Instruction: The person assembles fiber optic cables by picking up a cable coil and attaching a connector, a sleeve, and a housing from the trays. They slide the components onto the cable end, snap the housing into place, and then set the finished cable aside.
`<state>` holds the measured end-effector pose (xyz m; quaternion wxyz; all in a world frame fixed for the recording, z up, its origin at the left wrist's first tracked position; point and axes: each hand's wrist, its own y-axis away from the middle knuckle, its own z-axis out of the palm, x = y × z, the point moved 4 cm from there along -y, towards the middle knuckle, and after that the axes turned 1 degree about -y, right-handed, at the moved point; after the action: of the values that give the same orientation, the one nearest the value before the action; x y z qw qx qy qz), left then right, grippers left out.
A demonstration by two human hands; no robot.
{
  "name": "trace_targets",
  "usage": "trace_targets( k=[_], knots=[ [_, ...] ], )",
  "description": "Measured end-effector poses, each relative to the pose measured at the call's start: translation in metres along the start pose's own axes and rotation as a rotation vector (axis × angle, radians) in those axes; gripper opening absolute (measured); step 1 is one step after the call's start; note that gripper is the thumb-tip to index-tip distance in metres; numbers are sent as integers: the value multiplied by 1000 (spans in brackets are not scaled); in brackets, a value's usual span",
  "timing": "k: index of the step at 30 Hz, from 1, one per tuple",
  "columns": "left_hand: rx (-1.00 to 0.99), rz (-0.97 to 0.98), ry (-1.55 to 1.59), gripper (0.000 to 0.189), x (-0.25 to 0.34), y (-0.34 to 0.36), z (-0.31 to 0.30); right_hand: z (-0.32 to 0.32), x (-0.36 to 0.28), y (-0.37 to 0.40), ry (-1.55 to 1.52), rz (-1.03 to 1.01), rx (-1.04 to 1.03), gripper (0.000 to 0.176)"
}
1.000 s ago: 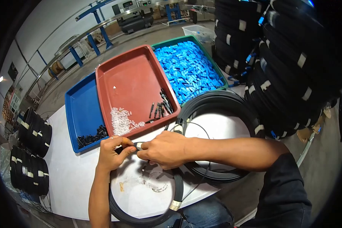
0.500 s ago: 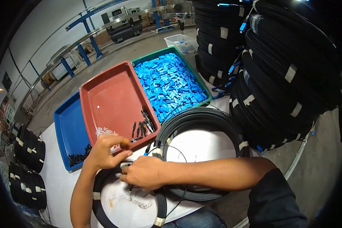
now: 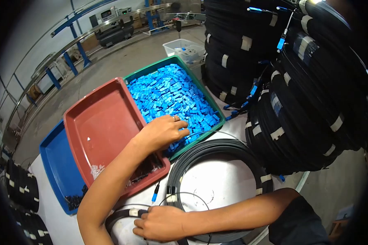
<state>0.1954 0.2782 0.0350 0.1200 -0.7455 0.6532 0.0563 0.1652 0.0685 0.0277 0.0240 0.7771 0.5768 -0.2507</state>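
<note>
the left hand [image 3: 162,130], fingers curled, is over the near left side of the green tray [image 3: 202,89] of blue pieces [image 3: 171,92] (whether it pinches one, i cannot tell). the right hand [image 3: 162,223] lies with bent fingers at the smaller black coil [image 3: 117,215], its exact grip hidden, and that coil sits nearer than the red tray [image 3: 100,118], just beside the larger coil [image 3: 216,148].

The left grip [image 3: 167,130] extends beyond the right grip [image 3: 164,223].
</note>
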Motion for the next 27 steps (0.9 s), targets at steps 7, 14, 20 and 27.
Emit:
trace_targets(
  k=[7,14,20,27],
  knots=[
    [26,-102,-38,50,-46,-27,18,-7,2,0,-83,49,-4,17],
    [171,-245,-206,39,-77,-41,2,-8,1,2,-92,60,25,16],
    [162,20,90,36,-64,-50,22,-3,3,1,-83,35,53,17],
    [146,-345,11,26,-109,-36,-5,-3,3,0,-70,28,78,18]
  ],
)
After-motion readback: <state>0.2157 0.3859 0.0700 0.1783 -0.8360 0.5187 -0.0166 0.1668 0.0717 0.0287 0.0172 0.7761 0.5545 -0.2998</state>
